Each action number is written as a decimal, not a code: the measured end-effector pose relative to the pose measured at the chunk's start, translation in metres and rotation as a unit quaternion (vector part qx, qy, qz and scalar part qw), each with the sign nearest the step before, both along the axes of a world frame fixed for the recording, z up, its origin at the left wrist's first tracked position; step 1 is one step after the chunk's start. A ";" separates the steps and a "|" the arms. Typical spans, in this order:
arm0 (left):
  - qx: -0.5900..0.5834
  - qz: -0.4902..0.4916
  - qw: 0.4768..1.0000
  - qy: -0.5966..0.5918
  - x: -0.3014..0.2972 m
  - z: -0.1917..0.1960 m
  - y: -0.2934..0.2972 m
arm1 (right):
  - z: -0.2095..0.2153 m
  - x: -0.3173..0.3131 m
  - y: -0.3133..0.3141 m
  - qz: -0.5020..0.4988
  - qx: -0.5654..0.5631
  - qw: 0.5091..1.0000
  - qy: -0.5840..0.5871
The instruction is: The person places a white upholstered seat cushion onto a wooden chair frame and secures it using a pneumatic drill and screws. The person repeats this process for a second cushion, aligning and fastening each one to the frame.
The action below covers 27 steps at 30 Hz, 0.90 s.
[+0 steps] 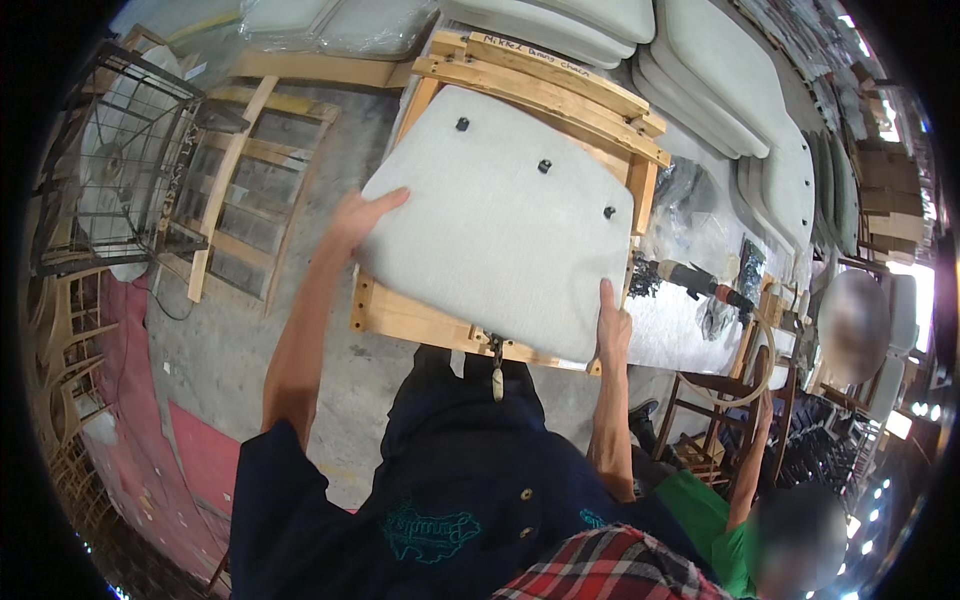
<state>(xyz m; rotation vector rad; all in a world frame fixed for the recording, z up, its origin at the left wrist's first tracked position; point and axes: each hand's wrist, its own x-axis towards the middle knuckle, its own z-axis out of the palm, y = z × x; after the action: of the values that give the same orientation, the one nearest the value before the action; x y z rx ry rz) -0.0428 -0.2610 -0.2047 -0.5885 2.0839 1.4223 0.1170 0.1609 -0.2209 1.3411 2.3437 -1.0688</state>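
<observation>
L hand (362, 216) grips pale panel (490, 225) edge @ 9 o'clock | R hand (614, 325) grips @ 4 | thumbs atop, prob. to steady both sides | panel over wooden frame (400, 314), my 12 o'clock

Panel (485, 225): matt cloth. Frame (405, 313): smooth wood. Wrap (682, 205): glossy clear plastic. Floor (225, 350): matt concrete.

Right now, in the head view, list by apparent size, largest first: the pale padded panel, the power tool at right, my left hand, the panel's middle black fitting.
1. Pale padded panel
2. Power tool and left hand: too alike to rank
3. Middle black fitting
</observation>
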 end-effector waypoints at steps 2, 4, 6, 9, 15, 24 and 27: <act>-0.024 0.007 0.999 -0.030 0.036 0.004 -0.017 | 0.020 0.024 -0.010 -0.002 -0.018 1.000 0.001; -0.022 0.015 1.000 0.002 0.076 0.013 -0.017 | 0.035 0.051 -0.011 0.000 0.020 0.999 0.045; -0.020 0.042 0.998 0.046 0.108 0.028 -0.019 | 0.051 0.066 -0.018 -0.004 0.067 0.995 0.080; 0.031 0.081 0.989 0.117 0.129 0.054 -0.019 | 0.083 0.089 -0.017 -0.017 0.111 0.983 0.143; 0.196 0.066 0.927 0.311 0.096 0.114 -0.022 | 0.194 0.118 -0.004 -0.017 0.022 0.912 0.409; 0.234 -0.101 0.878 0.405 0.013 0.318 0.061 | 0.264 0.125 0.096 0.059 -0.248 0.695 0.672; 0.294 -0.197 0.781 0.515 0.017 0.419 0.135 | 0.278 0.108 0.093 -0.125 -0.238 0.623 0.734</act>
<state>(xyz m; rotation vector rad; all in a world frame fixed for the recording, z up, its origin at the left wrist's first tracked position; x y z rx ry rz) -0.0258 -0.1264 0.2140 1.0607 2.0083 2.2213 0.2253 0.2538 0.0575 0.4063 2.0203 -3.5182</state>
